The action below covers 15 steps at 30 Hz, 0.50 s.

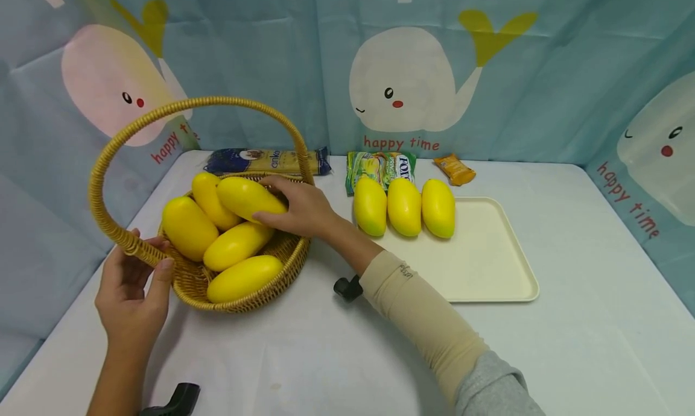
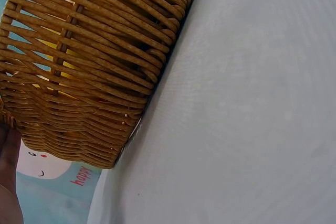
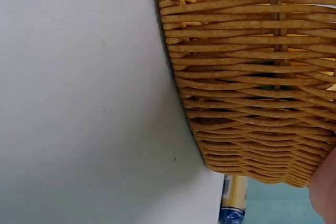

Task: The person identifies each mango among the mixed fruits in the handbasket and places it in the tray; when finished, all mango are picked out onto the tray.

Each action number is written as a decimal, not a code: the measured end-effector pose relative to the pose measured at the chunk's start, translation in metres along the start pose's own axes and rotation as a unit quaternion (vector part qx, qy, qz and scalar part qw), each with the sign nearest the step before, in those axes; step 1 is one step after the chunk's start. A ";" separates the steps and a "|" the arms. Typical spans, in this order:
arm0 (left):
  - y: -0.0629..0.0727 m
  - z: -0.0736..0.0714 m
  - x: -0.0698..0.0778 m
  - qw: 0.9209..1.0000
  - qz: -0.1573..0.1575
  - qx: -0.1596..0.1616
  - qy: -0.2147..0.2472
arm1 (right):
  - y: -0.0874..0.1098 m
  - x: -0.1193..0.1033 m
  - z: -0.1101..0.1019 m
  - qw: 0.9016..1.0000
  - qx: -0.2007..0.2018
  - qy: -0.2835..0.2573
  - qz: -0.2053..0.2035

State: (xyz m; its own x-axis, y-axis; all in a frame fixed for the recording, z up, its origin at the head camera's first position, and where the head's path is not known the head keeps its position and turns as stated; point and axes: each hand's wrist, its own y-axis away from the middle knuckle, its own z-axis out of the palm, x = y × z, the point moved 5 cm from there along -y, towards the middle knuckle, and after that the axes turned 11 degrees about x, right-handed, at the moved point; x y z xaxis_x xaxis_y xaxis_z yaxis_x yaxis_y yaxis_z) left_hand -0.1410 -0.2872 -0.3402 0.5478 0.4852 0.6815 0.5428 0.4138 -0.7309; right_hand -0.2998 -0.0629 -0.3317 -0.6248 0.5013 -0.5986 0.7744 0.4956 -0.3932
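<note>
A wicker basket point(image 1: 239, 307) with a tall arched handle stands at the left of the table, holding several yellow mangoes. My left hand point(image 1: 133, 289) grips its near-left rim at the foot of the handle. Over the basket's far right part, my right hand point(image 1: 304, 208) holds one mango point(image 1: 247, 196) between thumb and fingers, above the other mangoes point(image 1: 239, 245). Three more mangoes point(image 1: 404, 208) lie side by side on the far left part of a cream tray point(image 1: 488, 271). Both wrist views show mostly the basket's woven side point(image 2: 89, 72), with only a bit of each hand at the edge.
Behind the basket lies a blue and yellow noodle packet point(image 1: 266, 161). A green candy bag point(image 1: 380, 166) and a small orange packet point(image 1: 455, 169) lie beyond the tray. A printed blue curtain point(image 1: 260, 60) hangs round the white table.
</note>
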 end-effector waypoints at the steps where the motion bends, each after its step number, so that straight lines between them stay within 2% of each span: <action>1: 0.000 0.000 -0.001 1.000 0.000 0.000 0.000 | 0.001 0.000 -0.001 1.000 0.001 -0.010 0.005; 5: 0.000 -0.001 -0.005 1.000 -0.001 -0.001 -0.001 | 0.010 -0.001 -0.004 0.997 0.009 -0.067 0.028; 10: 0.000 -0.002 -0.009 1.000 -0.003 -0.002 -0.003 | 0.022 -0.006 -0.008 0.988 0.024 -0.149 0.038; 15: 0.001 -0.003 -0.013 1.000 -0.008 0.000 -0.004 | 0.031 -0.010 -0.009 0.980 0.035 -0.191 0.051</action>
State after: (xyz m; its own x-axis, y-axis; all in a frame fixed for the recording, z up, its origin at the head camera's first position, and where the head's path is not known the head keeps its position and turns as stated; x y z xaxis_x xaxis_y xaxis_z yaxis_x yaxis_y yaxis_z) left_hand -0.1456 -0.2953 -0.3500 0.5347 0.4842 0.6925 0.5510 0.4216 -0.7202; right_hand -0.2704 -0.0460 -0.3314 -0.4718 0.2374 -0.8491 0.8441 0.3997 -0.3573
